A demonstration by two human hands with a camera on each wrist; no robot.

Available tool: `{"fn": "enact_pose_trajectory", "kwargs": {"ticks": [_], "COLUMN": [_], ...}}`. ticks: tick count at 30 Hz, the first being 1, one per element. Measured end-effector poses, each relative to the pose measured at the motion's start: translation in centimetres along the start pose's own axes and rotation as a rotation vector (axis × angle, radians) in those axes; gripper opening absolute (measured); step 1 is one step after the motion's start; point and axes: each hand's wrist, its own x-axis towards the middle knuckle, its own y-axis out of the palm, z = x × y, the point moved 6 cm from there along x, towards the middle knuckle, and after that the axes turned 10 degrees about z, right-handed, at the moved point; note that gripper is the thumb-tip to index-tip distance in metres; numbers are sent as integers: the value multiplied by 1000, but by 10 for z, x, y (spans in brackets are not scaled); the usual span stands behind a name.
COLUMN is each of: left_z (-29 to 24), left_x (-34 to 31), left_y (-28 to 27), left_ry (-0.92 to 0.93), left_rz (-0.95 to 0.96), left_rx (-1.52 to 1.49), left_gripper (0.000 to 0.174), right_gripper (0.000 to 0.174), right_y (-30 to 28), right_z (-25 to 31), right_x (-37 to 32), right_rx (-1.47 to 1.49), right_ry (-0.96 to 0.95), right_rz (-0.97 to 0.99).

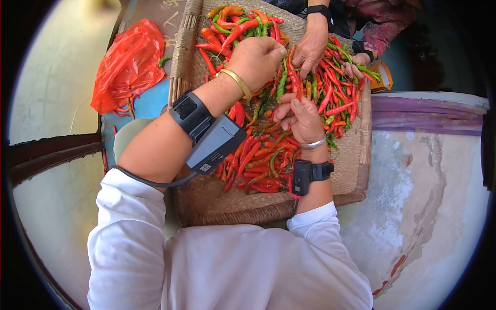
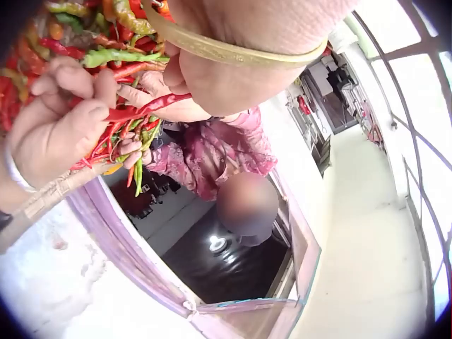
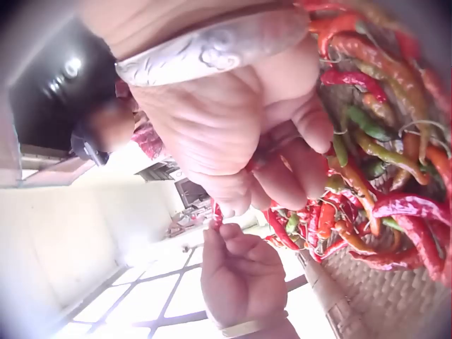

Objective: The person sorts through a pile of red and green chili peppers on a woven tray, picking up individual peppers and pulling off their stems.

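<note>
My left hand (image 1: 257,63), with a gold bangle at the wrist, has its fingertips pinched together over the pepper heap. Just right of it and nearer my body, my right hand (image 1: 304,122), with a silver bangle, grips a long red chili pepper (image 2: 147,108). That pepper spans the small gap between my hands. A bit of red shows at my left fingertips in the right wrist view. Beneath both hands lie red, orange and green chili peppers (image 1: 266,164) in a woven basket tray (image 1: 206,200). My curled right fingers partly hide the pepper's near end.
Across the tray, another person's hand (image 1: 311,47) reaches into the peppers close to mine, and that person's other hand (image 1: 356,64) is by green and red peppers. A red plastic bag (image 1: 132,64) lies left of the tray. A purple-edged ledge (image 1: 429,114) stands at right.
</note>
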Motion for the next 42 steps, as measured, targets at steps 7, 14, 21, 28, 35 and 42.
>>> {"fn": "enact_pose_trajectory", "kwargs": {"ticks": [7,14,21,28,35,42], "left_z": [-12,-17,-11,-9,-4,1], "left_x": [-8,-9,-6,-6,-13,-23], "left_y": [4,10,17,19,34,48], "left_ry": [99,68,101,127,128,63], "left_rz": [-9,23,70,65,223,389], "left_rx": [146,201,211,292,433,980], "left_gripper": [16,17,16,17,14,17], "right_gripper": [36,47,20,39,33,21], "right_y": [-48,-113,-72,-8,-6,-19], "right_z": [3,13,15,-12,-18,-10], "right_x": [-18,-14,-6,18,21,12], "right_rx": [-55,384,-697,-1493,-1476,-1308], "right_ry": [190,-399,-248,120,315,230], "right_rz": [1,-603,-720,-295,-388,-278]}}
